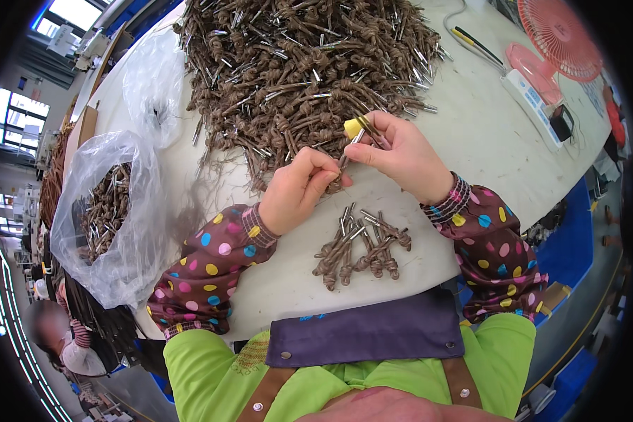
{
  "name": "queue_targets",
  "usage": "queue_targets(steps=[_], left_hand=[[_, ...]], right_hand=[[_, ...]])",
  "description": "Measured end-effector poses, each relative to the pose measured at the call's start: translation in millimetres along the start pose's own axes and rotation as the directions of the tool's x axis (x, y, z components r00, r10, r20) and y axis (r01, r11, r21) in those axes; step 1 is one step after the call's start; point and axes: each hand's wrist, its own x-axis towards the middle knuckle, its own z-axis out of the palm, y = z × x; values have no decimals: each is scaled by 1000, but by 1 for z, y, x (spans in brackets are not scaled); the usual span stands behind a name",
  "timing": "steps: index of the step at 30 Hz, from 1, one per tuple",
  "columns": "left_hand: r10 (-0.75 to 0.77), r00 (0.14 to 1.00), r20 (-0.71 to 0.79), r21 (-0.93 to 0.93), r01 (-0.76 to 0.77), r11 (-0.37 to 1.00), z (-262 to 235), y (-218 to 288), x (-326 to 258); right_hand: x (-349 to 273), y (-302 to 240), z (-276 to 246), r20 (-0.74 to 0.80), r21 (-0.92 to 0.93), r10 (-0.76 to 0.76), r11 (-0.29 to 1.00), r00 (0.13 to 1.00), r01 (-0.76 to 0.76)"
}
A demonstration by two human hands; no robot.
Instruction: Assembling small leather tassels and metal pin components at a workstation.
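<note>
The left hand [293, 191] and right hand [416, 160] pinch close together, both forearms [214, 260] angled inward from below.

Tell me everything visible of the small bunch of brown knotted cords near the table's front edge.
The small bunch of brown knotted cords looks fibrous, with shiny, metal-like silver tips. Its pieces lie loosely crossed on the off-white tabletop, most knots toward the person, most tips pointing away. Neither the left hand nor the right hand touches it.
</note>
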Motion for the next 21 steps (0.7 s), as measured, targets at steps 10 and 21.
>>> queue_targets(steps=[10,21], left_hand=[[-453,851,267,-670,501,548,-21,12,12],[-306,945,114,698,143,702,-61,51,14]], right_hand=[[-6,-29,-12,-53,115,75,991,996,-69],[-2,-27,-17,-78,100,140,986,987,-131]])
